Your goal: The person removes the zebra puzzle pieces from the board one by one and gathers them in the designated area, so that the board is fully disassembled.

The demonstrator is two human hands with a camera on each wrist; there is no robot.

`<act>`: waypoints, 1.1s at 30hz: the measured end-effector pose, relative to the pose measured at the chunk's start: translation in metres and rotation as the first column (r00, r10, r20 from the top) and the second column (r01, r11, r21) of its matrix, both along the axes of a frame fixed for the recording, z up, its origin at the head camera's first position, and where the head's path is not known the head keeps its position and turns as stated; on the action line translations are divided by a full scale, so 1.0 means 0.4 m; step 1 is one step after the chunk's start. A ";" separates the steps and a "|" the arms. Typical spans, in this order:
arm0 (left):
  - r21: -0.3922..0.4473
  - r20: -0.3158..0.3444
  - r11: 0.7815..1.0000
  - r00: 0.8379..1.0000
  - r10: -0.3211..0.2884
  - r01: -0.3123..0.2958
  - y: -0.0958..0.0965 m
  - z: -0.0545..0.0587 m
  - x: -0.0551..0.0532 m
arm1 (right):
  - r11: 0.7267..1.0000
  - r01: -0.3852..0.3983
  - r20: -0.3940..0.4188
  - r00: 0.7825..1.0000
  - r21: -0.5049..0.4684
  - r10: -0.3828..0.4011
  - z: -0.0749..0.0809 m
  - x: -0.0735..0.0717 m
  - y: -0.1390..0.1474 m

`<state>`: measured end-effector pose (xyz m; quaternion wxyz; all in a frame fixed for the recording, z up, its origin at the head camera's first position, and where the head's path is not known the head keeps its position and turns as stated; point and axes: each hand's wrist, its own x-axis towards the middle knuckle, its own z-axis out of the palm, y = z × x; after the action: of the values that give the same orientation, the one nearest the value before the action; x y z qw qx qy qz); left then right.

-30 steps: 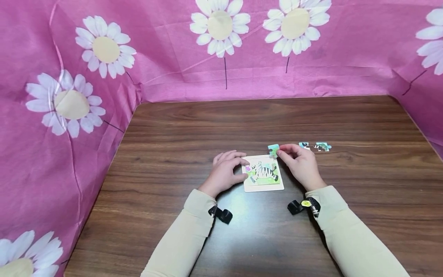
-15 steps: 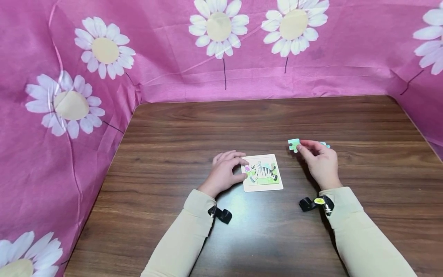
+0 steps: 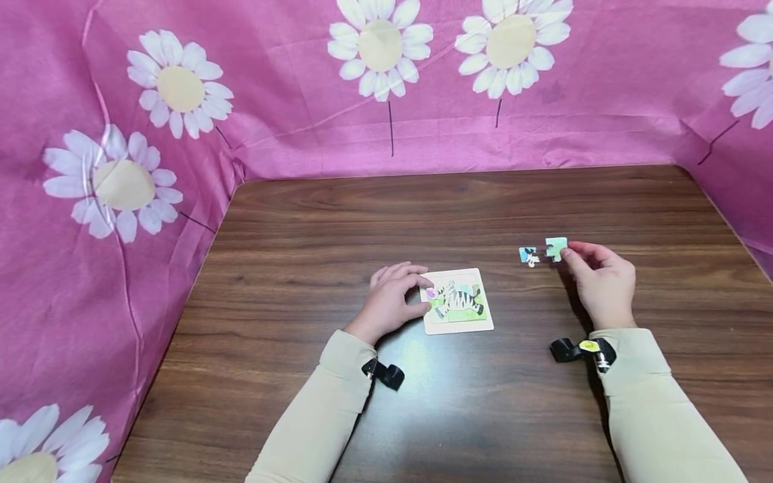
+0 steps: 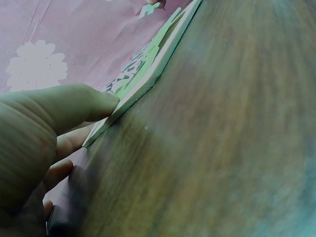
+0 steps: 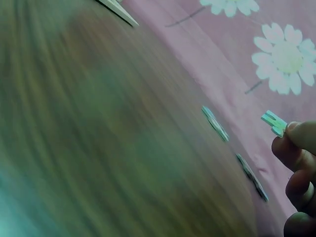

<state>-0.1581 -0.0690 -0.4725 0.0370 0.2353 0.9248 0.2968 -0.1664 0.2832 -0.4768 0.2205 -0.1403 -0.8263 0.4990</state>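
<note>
My left hand (image 3: 394, 300) holds the left edge of a zebra jigsaw board (image 3: 457, 328), which lies flat on the table. In the left wrist view the thumb (image 4: 84, 106) rests over the board's rim, with the other fingers partly hidden beyond it. Off to the right, my right hand (image 3: 606, 287) pinches a light green and blue puzzle piece (image 3: 555, 248) between thumb and forefinger, raised above the table. Just left of it lies a loose blue piece with black and white marks (image 3: 528, 256). The right wrist view shows a second loose piece (image 5: 252, 177) lying nearby; the held piece covers it in the head view.
Brown wood-grain table (image 3: 338, 221) spreads around the board. Pink cloth with white daisies (image 3: 272, 87) hangs along the back and sides. Each wrist wears a black strap (image 3: 582, 350) over a pale sleeve.
My right hand has moved right, away from the board's top right corner, carrying the pinched puzzle piece past the loose blue one. The left hand and the board have stayed in place.
</note>
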 end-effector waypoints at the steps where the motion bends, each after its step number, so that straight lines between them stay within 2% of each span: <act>1: 0.000 0.001 1.000 1.000 0.000 0.000 0.000 0.000 0.000 | 1.000 0.007 0.014 1.000 0.009 -0.007 0.001 0.001 0.007; 17: 0.005 -0.005 1.000 1.000 -0.001 0.001 0.000 0.004 0.003 | 0.991 0.091 0.142 0.984 0.099 -0.104 0.001 0.001 0.119; 27: 0.009 -0.011 1.000 1.000 -0.001 0.001 -0.001 0.000 0.001 | 0.978 0.048 0.203 0.975 0.205 -0.090 0.004 0.000 0.152; 33: 0.015 -0.011 1.000 1.000 0.000 0.001 -0.001 0.000 0.001 | 0.956 -0.003 0.207 0.976 0.295 -0.061 0.007 0.000 0.162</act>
<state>-0.1577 -0.0694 -0.4723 0.0301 0.2374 0.9226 0.3025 -0.1664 0.3480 -0.4741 0.1559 -0.1710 -0.9079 0.3495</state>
